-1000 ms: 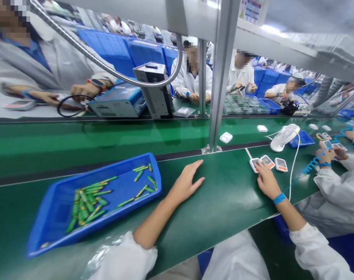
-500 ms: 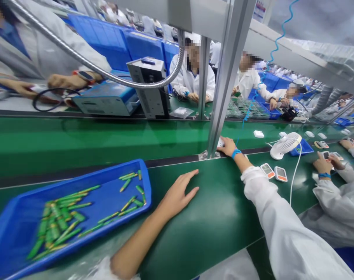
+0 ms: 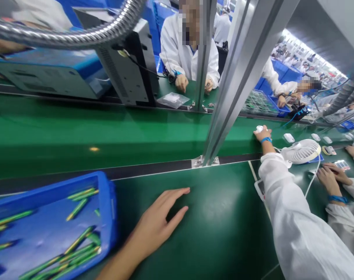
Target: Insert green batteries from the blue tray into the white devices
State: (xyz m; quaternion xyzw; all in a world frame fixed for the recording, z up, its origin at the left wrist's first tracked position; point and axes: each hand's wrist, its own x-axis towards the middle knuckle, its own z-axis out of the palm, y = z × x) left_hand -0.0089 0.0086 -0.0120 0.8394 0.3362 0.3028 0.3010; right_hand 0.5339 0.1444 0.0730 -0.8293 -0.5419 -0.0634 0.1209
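My left hand (image 3: 157, 217) hovers over or rests on the green bench, palm down, thumb and fingers spread with nothing between them. Close by on its left is a blue tray (image 3: 108, 210) holding several green-and-yellow battery-like sticks (image 3: 80, 252). My right arm reaches far forward over the green conveyor belt (image 3: 153, 132). At its end, my right hand (image 3: 264, 135), with a blue wrist strap, has its fingers closed around a small white device (image 3: 259, 128), mostly covered by the hand. Beneath the right sleeve, another white device (image 3: 260, 189) is partly hidden.
A metal post (image 3: 232, 85) rises from the bench's far edge between my hands. A white fan (image 3: 303, 151) with a cable stands right of my right arm. Several white devices (image 3: 289, 137) lie along the belt. A co-worker's hands (image 3: 331, 177) are at the right; others sit opposite.
My right hand has moved from beside the post out to the right over the belt, with the white device. The view has shifted closer; my left hand stays spread near the tray.
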